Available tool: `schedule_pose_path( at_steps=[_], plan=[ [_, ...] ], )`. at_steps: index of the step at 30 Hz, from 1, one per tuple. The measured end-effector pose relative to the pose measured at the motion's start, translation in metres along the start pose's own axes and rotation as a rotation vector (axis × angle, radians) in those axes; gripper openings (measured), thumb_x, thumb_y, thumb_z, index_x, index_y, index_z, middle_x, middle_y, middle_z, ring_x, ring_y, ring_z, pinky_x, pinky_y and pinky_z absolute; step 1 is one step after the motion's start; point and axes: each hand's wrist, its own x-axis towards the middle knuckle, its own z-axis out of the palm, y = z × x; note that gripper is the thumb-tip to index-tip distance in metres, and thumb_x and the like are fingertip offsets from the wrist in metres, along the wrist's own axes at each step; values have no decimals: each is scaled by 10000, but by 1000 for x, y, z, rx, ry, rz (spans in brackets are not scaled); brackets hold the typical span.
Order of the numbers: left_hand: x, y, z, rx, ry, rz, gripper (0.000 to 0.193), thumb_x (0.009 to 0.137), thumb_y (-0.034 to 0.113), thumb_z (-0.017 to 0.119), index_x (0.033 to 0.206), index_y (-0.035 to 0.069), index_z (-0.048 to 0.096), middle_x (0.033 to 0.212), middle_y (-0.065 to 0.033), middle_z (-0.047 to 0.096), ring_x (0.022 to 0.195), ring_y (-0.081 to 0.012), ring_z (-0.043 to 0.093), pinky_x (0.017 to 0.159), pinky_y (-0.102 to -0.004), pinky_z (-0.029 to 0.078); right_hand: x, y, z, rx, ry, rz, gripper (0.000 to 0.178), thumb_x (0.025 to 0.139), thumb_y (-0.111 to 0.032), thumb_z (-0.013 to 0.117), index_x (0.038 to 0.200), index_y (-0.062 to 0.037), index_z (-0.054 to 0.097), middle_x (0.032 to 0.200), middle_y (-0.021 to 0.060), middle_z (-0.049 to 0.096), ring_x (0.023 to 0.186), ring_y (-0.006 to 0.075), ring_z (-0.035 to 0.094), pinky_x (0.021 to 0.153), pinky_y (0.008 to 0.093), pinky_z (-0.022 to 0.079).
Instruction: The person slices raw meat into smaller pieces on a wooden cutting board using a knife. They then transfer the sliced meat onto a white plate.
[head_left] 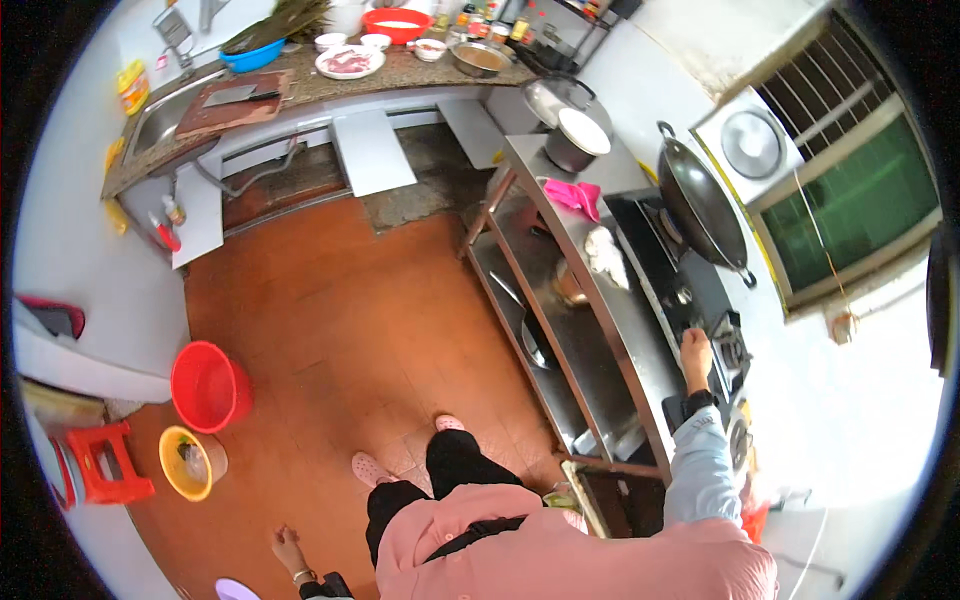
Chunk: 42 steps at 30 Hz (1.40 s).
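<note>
My right hand (695, 355) reaches to the front edge of a black gas stove (640, 240) on the right. Its fingers are curled closed at the place of a control knob, which they mostly cover. Just beyond them a second stove knob (684, 296) shows. A large dark wok (700, 200) sits tilted over the far burner, and a smaller burner (735, 350) is beside my hand. My left hand (288, 552) hangs low at my left side above the floor, fingers loosely bent and apart, holding nothing I can see.
A steel shelf table (620, 340) carries a white cloth (605, 255), a pink cloth (573, 197) and a pot (578, 140). Across the room a counter (410, 75) holds a cleaver (230, 95), plates and bottles. Red bucket (210, 385), yellow bucket (185, 435) and red stool (110, 465) stand left.
</note>
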Motion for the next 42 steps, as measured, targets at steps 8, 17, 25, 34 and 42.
schedule_pose_path(
  at_steps=[8,17,25,34,42],
  plan=[
    [-189,-66,62,59,287,-291,183,885,131,553,755,20,620,608,-63,602,514,-134,576,447,-279,477,92,104,74,24,-144,-56,376,918,-291,522,1141,10,562,1099,254,627,1049,448,575,873,480,452],
    [-254,-22,179,101,189,-354,173,837,150,604,783,-7,653,636,-104,660,562,-181,649,513,-321,520,174,132,137,15,-215,-55,313,949,-324,547,1104,-54,576,1060,187,651,924,388,631,772,477,497],
    [-196,4,192,197,269,-260,157,830,137,647,857,-12,689,681,-121,686,600,-193,659,574,-335,520,190,146,148,127,-154,-78,269,847,-182,568,1062,-21,567,976,214,664,951,403,635,815,474,488],
    [-148,4,172,69,137,-348,142,844,115,620,858,-17,671,685,-97,670,605,-166,655,517,-314,528,131,46,127,-90,4,228,546,863,-248,653,1301,-34,407,1170,257,540,1010,432,584,847,495,486],
    [0,22,117,61,47,-414,194,872,144,598,853,-40,656,699,-112,663,621,-186,668,506,-314,538,40,-157,108,194,27,-151,335,830,-94,640,1145,-26,549,1228,210,509,1175,392,484,987,447,407]
  ],
)
